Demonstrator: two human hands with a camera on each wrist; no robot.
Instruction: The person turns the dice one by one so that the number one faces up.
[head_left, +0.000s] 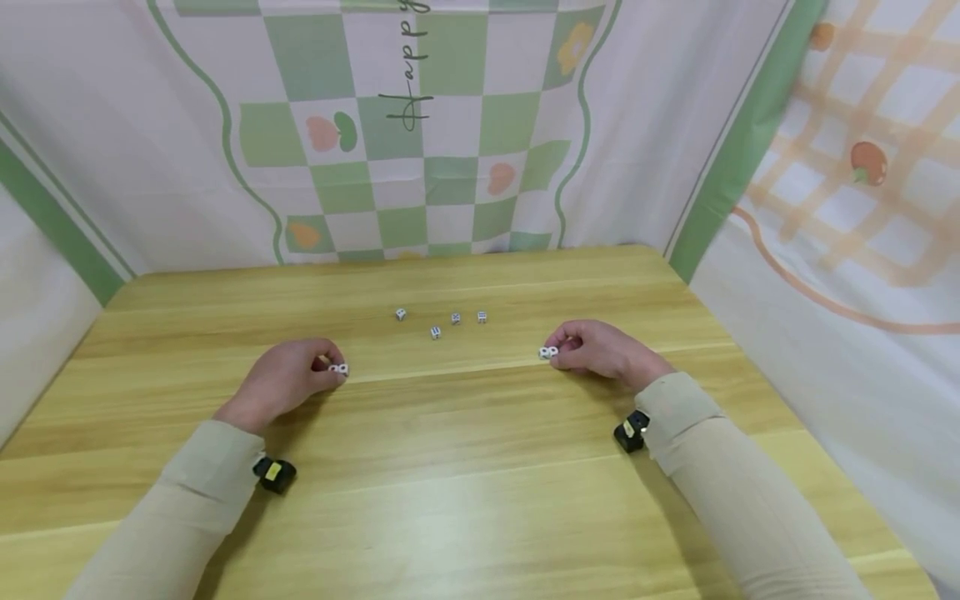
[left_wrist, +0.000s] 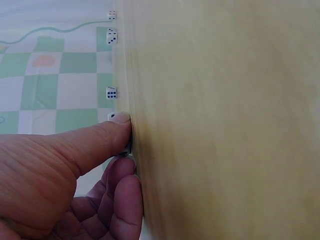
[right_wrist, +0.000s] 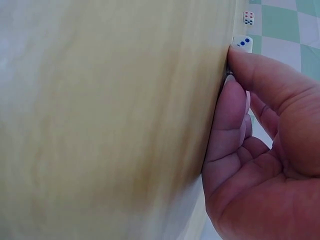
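At the left of the table in the head view, my left hand point(head_left: 288, 379) pinches white dice point(head_left: 342, 369) between thumb and fingers; two show side by side. Over on the right, my right hand point(head_left: 600, 350) holds another pair of white dice point(head_left: 548, 353) at its fingertips, low on the tabletop. My left thumb point(left_wrist: 102, 142) partly covers its dice in the left wrist view. A die with blue pips point(right_wrist: 243, 44) shows just past my right thumb point(right_wrist: 267, 75) in the right wrist view; the fingers hide the rest.
Several loose dice lie between the hands, farther back on the wooden table point(head_left: 420, 483): one die point(head_left: 401, 314) at the left, a nearer one point(head_left: 436, 332), and two more dice point(head_left: 456, 318) to the right. A checked curtain point(head_left: 390, 167) hangs behind the table's far edge.
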